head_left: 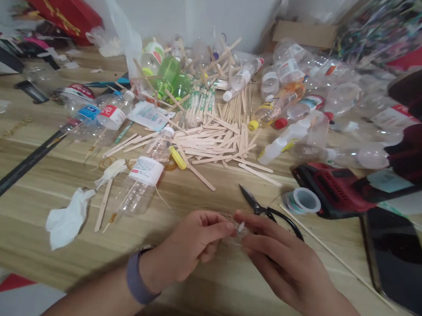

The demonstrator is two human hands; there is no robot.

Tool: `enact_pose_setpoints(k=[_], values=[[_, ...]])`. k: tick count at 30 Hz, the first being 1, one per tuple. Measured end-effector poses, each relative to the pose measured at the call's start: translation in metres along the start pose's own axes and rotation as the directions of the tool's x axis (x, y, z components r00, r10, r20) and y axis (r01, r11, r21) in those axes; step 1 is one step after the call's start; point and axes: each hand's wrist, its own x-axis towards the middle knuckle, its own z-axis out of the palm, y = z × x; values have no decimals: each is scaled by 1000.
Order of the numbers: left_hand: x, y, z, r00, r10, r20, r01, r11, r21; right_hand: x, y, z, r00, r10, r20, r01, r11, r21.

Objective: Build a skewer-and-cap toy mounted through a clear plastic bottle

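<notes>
My left hand [195,242], with a purple band on its wrist, is closed in a pinch near the table's front. Whatever lies between its thumb and index finger is too small to make out. Beside it, my right hand [283,258] grips a small clear plastic piece with a white part [241,227] between thumb and fingers. The fingertips of both hands almost meet at this piece. Just beyond them lie black-handled scissors [261,209], partly covered by my right fingers. A clear bottle with a white label [146,172] lies farther to the left.
Flat wooden sticks [215,141] are heaped mid-table, with green bottles [170,74] behind. More plastic bottles [291,67] crowd the back right. A red-and-black power tool [335,187], a small spool [301,200], a thin stick [338,258] and a phone [402,260] lie right. Crumpled tissue [68,219] lies left.
</notes>
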Motion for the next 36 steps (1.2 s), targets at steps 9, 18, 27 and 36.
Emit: enact_pose_setpoints(k=[9, 18, 27, 36], values=[[1, -4, 2, 1000, 4, -4, -4, 1000, -2, -1, -1, 12, 999, 2, 35, -4, 998, 55], [-3, -7, 9, 988, 138, -70, -114, 957, 268, -2, 1, 19, 987, 150, -53, -147, 987, 68], [1, -14, 3, 977, 213, 6, -199, 905, 377, 1, -5, 23, 908, 414, -69, -404, 907, 124], [3, -8, 1, 979, 188, -78, -158, 944, 290, 3, -6, 19, 875, 482, 55, -474, 826, 306]])
